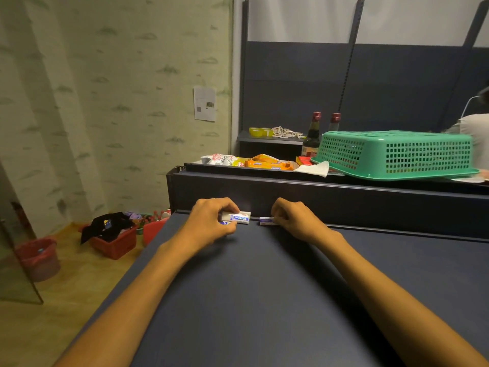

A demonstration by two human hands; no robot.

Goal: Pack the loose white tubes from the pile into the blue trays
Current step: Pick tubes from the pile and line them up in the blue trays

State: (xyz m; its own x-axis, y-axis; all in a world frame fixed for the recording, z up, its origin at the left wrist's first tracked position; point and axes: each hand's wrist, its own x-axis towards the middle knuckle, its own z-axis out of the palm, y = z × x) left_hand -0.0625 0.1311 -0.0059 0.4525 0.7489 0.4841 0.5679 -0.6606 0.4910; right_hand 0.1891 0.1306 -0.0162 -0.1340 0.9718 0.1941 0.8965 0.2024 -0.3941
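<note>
My left hand (211, 221) grips a small white box with blue print (238, 217) at the far edge of the dark blue tabletop (264, 287); a second white piece shows just under it. My right hand (293, 218) pinches the end of another white and blue box (265, 221) lying flat against the raised back ledge (344, 202). The two boxes sit a short gap apart. No pile of tubes and no blue tray shows in view.
An upturned green basket (397, 154) sits on the shelf behind the ledge, with snack packets (264, 162), a white tissue (315, 169) and two dark bottles (312, 136). On the floor at left stand a red crate of clothes (113, 239) and a red bin (39, 258). A person's sleeve (476, 136) is at far right.
</note>
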